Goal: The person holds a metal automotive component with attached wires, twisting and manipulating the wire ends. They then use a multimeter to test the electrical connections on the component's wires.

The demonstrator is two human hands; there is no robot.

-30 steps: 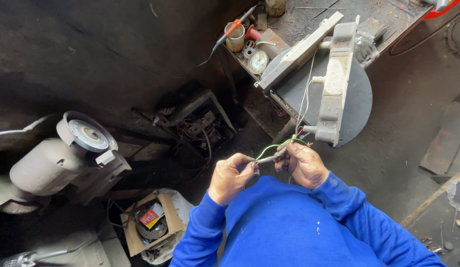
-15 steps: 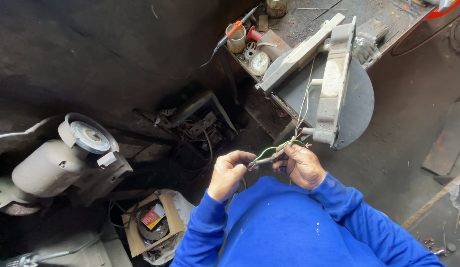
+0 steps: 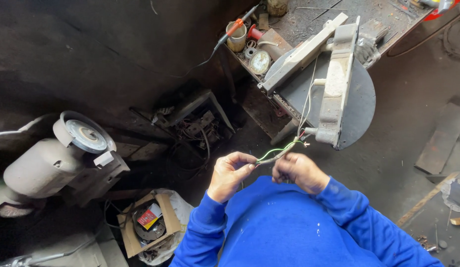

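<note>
Wires pinched between fingers of both hands.

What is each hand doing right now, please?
Left hand: closed, pinching the wires.
Right hand: closed on the same wires.

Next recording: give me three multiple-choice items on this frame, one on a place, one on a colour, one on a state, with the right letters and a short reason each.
1. Where does the cardboard box sit?
A. on the bench
B. on the floor, lower left
C. in the person's lap

2. What colour are the sleeves?
A. blue
B. red
C. white

3. How do the left hand and right hand stand?
A. both empty and flat
B. both pinching the wires
C. one holds a hammer

Answers:
1 B, it lies low beside the grinder.
2 A, both arms show bright blue cloth.
3 B, fingers of both close on the green and pale strands.
</note>
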